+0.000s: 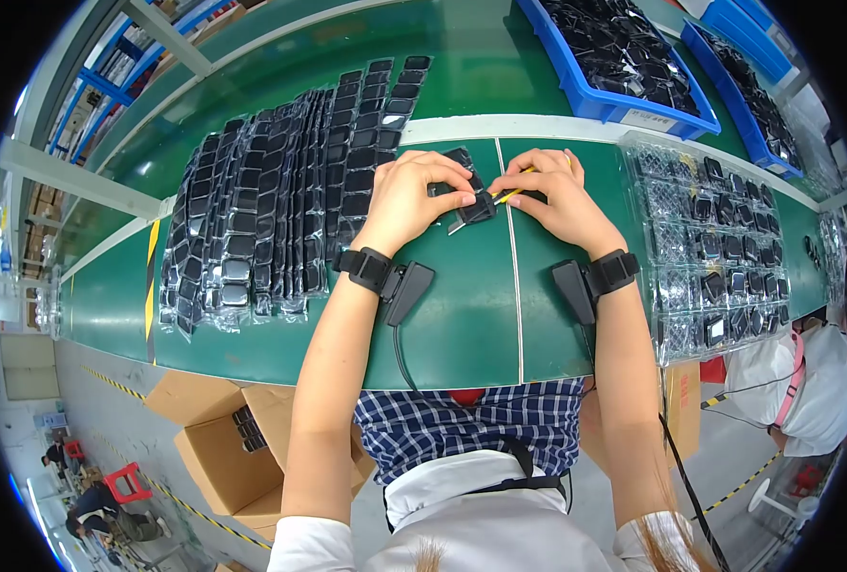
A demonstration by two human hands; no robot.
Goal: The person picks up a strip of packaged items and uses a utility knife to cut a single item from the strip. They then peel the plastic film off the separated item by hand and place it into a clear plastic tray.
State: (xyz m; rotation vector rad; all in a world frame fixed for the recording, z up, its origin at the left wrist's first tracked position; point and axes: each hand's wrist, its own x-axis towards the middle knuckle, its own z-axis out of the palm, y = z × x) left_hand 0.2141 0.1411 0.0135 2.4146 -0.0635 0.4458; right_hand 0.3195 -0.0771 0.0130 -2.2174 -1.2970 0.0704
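Observation:
At the middle of the green bench, my left hand [414, 198] is closed on a small black rectangular part [481, 207], thumb and fingers pressing its left side. A narrow light-coloured strip [457, 229] sticks out below it. My right hand [557, 198] pinches a thin yellow tool [507, 196], tweezer-like, its tip close against the part's right edge. Whether the tip touches cannot be made out. To the left lie many clear plastic strips [271, 200] of black rounded-square pieces, side by side.
Clear compartment trays [667, 248] with small black parts stand on the right. Behind, blue bins [624, 114] hold heaps of black pieces. An open cardboard box [223, 458] sits on the floor at lower left. Black cables [400, 357] hang from wrist-worn devices. Another person's white garment [824, 381] shows at right.

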